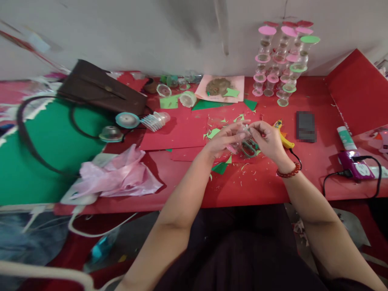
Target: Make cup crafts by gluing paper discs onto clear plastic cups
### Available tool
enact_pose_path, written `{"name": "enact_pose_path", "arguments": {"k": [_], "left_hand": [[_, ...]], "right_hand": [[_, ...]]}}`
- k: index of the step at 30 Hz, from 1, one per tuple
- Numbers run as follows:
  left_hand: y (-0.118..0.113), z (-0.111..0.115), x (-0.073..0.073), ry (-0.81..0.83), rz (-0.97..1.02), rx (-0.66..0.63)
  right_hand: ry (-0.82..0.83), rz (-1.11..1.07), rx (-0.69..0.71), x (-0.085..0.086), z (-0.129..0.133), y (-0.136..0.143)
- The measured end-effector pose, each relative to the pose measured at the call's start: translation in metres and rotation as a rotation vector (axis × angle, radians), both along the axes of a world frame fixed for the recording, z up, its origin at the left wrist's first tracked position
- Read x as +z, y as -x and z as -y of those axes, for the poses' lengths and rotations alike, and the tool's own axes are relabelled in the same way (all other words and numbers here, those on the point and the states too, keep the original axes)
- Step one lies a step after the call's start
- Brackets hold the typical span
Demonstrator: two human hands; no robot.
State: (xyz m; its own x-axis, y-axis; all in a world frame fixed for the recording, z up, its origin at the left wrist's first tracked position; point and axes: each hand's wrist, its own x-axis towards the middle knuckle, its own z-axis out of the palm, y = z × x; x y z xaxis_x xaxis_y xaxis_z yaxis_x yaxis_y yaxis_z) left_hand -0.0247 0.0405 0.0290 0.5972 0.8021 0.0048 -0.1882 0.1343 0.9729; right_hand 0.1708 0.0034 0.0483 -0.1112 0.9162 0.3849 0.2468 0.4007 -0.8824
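Note:
My left hand [222, 139] is wrapped around a small clear plastic cup [241, 132], which my fingers partly hide. My right hand [266, 139] closes its thumb and fingers at the cup's upper edge; whether a smaller piece is pinched there is too fine to see. Just under the hands lies a pair of scissors with green handles [249, 149]. A bit of pink [232, 148] shows below my left fingers. To the right of my right hand rests a yellow glue gun [286, 139] with a black cord.
Paper scraps [220, 167] litter the red table [248, 186]. Hourglass-like plastic cup strings [283, 60] hang at the back right. Further left are stacked clear cups [156, 121], a pink plastic bag [121, 173] and a brown handbag [103, 89]. A purple power adapter [357, 167] stands far right.

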Motion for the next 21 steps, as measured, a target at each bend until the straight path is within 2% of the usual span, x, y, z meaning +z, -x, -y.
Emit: {"name": "enact_pose_path", "arguments": {"k": [6, 10, 13, 17, 21], "left_hand": [[-0.003, 0.004, 0.004, 0.008, 0.049, -0.019], [-0.003, 0.007, 0.007, 0.011, 0.039, -0.01], [-0.003, 0.006, 0.007, -0.018, 0.039, 0.041], [-0.003, 0.002, 0.004, -0.015, 0.065, 0.182], [0.001, -0.005, 0.0, -0.047, 0.066, 0.228]], "right_hand": [[0.022, -0.043, -0.05, -0.003, 0.0, 0.002], [0.061, -0.144, -0.147, -0.005, -0.002, 0.002], [0.028, -0.204, -0.255, -0.006, -0.005, -0.001], [0.01, -0.102, -0.379, -0.009, -0.011, -0.009], [0.025, 0.009, -0.368, -0.011, -0.015, -0.014]]}}
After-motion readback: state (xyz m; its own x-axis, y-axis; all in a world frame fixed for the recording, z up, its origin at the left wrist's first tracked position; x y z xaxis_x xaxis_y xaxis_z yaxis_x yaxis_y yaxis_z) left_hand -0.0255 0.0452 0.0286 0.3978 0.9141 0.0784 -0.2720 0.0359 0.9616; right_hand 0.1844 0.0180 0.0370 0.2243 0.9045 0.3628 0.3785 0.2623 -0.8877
